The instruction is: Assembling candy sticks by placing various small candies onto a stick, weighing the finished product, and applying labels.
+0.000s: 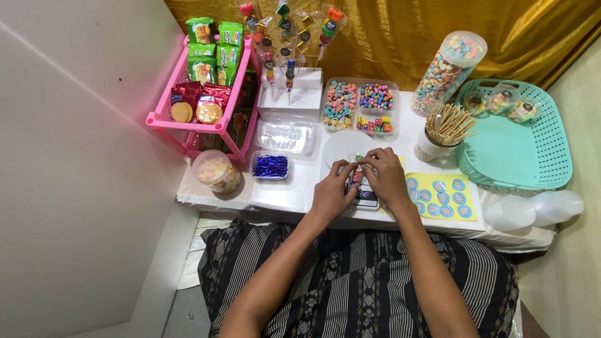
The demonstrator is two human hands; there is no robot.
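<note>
My left hand (pixel 332 191) and my right hand (pixel 385 175) meet over a small kitchen scale (pixel 365 199) at the front of the white table (pixel 282 194). Between their fingertips they pinch a small candy skewer (pixel 357 168) with green and red pieces. A round white plate (pixel 343 147) lies just behind the hands. A yellow sheet of round blue stickers (pixel 441 194) sits right of my right hand.
A divided clear tray of colourful candies (pixel 360 103), a tall candy jar (pixel 447 66), a cup of wooden sticks (pixel 441 134), a teal basket (pixel 519 144), a pink snack rack (pixel 203 81), a box of blue twist ties (pixel 270 166) and a stand of wrapped skewers (pixel 288 69) surround the hands.
</note>
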